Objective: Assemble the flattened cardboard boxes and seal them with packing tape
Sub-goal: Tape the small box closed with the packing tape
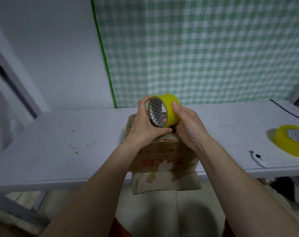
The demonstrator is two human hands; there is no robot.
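both hands grip the yellow tape roll (pixel 169 111) just above the cardboard box (pixel 162 156), left hand (pixel 145 124) fingers curled at its core, right hand (pixel 188 124) wrapping its outside, so a hard tug could topple the box beneath the fingers.

You are in a makeshift packing corner of a plain room, not a fitted workshop. You stand at a scuffed white table (pixel 63 139) against a bare white wall (pixel 59 48), with a green checked curtain (pixel 205 48) hanging behind it. A spare tape roll (pixel 292 141) and a small white cutter (pixel 259 159) lie to your right.
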